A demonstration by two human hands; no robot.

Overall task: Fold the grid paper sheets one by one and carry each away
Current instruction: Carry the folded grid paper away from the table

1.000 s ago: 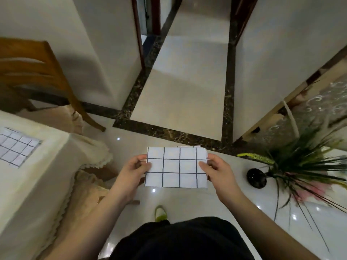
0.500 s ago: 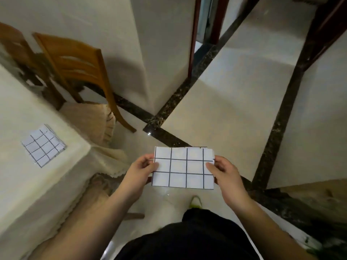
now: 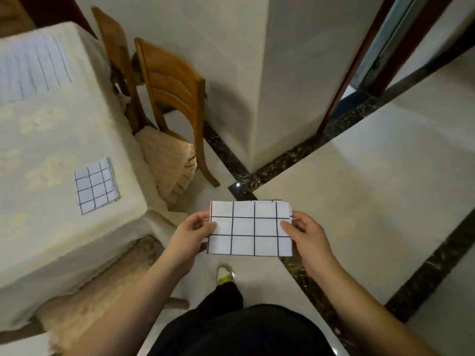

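I hold a folded grid paper sheet [image 3: 250, 228] flat in front of me above the floor. My left hand [image 3: 194, 231] pinches its left edge and my right hand [image 3: 304, 233] pinches its right edge. Another folded grid sheet [image 3: 95, 185] lies on the table [image 3: 51, 140] to my left, near the table's right edge. A larger unfolded grid sheet [image 3: 32, 70] lies at the far end of the table, blurred.
Two wooden chairs [image 3: 169, 93] stand between the table and a white wall corner [image 3: 259, 98]. A cushioned seat [image 3: 84, 301] sits tucked under the table's near side. Tiled floor with dark borders [image 3: 424, 271] spreads right; a doorway [image 3: 380, 47] opens at top right.
My view has swung left: the table, its folded sheet and the chairs have come further into view, and the plant on the right has left it. Both hands keep the same hold.
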